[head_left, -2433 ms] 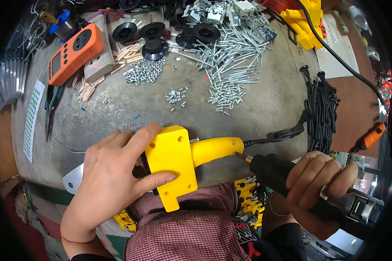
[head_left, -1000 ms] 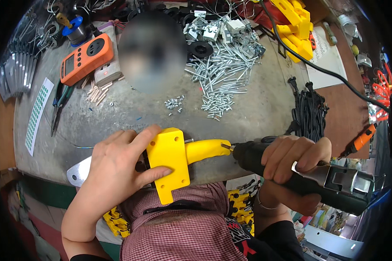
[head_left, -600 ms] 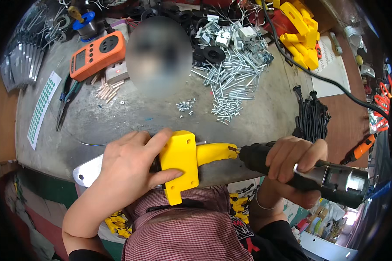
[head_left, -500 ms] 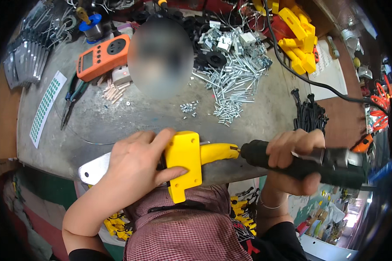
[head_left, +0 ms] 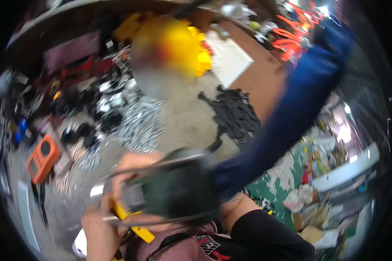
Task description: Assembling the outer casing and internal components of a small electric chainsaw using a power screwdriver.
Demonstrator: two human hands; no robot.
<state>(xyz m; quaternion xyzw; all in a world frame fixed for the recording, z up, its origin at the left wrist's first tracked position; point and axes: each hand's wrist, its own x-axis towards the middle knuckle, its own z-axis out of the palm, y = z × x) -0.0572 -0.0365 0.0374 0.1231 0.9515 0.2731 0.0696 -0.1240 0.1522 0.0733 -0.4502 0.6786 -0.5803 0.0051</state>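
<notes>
The picture is heavily motion-blurred. A dark power tool fills the lower middle, close to the camera, and my right hand is wrapped around it, with a black sleeve behind the wrist. At the lower left, my left hand grips a yellow plastic part, which is mostly hidden under the tool. A white metal piece shows beside that hand. The tool's tip is hidden.
On the grey bench lie an orange meter, a pile of silver screws, black cable ties, yellow parts and a white sheet. A blurred blue band crosses the right side; I cannot tell what it is.
The view has swung and blurred. The power tool, earlier held level against the yellow part's end, now sits raised near the camera, covering most of the part. My left hand still holds the part.
</notes>
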